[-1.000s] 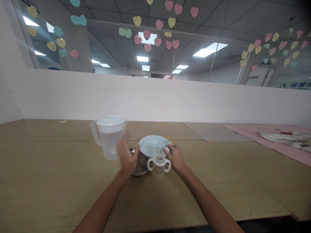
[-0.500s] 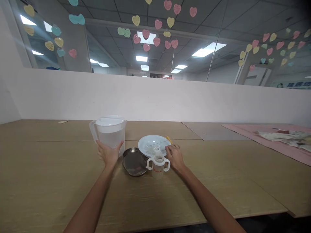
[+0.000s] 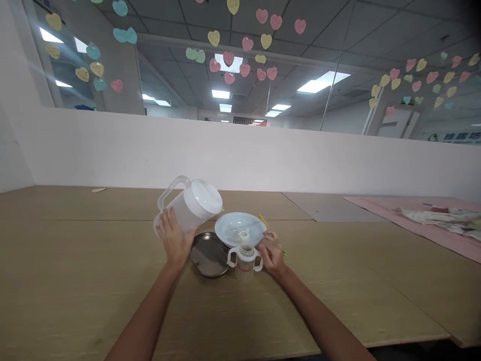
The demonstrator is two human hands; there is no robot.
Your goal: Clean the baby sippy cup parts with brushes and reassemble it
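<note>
My left hand (image 3: 175, 240) is wrapped round a translucent white pitcher (image 3: 188, 210), which tilts to the right with its lid on. Right of it a round metal pan (image 3: 210, 255) leans at the edge of a white plate (image 3: 229, 220). A small clear part with a white ring (image 3: 243, 235) lies on the plate. In front stands a clear two-handled cup (image 3: 245, 268) without a lid. My right hand (image 3: 272, 252) is closed beside the cup's right handle, at the plate's edge; what its fingers grip is hidden. Behind it a yellow thing (image 3: 262, 219) sticks out.
The wooden table (image 3: 112, 281) reaches back to a white wall (image 3: 188, 150) below a window with heart-shaped notes. A pink cloth (image 3: 379, 205) with white fabric (image 3: 432, 216) on it lies at the far right.
The pitcher has gone from upright to tilted and moved right and up with my left hand. My right hand has turned slightly, its fingers curled more beside the cup.
</note>
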